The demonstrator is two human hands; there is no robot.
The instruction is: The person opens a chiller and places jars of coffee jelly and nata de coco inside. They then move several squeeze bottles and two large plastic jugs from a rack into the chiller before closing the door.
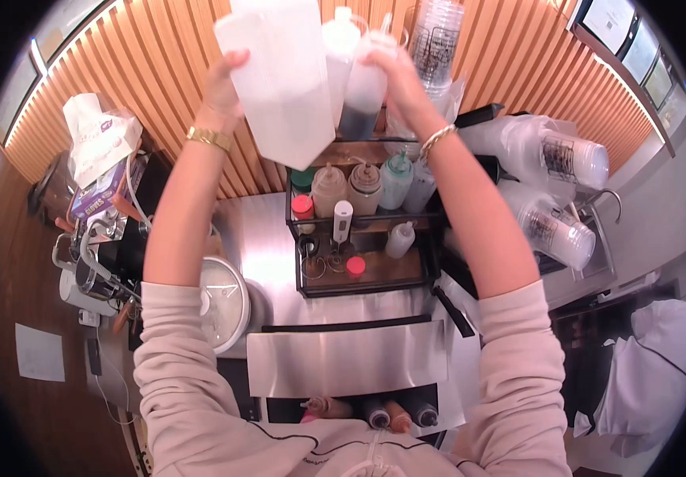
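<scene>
My left hand (223,94) is raised, its fingers closed around the side of a tall white box-shaped container (285,87). Beside it, my right hand (401,79) grips a clear squeeze bottle (364,91) with dark contents low inside. Another white bottle (340,48) stands between the two, partly covered. Below both hands is a black-framed rack (367,286). On its upper tier are several squeeze bottles, among them a brown-filled one (365,187) and a teal-topped one (397,181). A small white handheld device (343,221) and a small bottle (400,240) are on the lower tier.
Stacked clear cups stand at the back (437,48) and lie in sleeves at the right (553,230). At left are a round lidded tub (223,306) and a glove box (102,191). A steel lid (347,358) with several bottles below it is nearest my body.
</scene>
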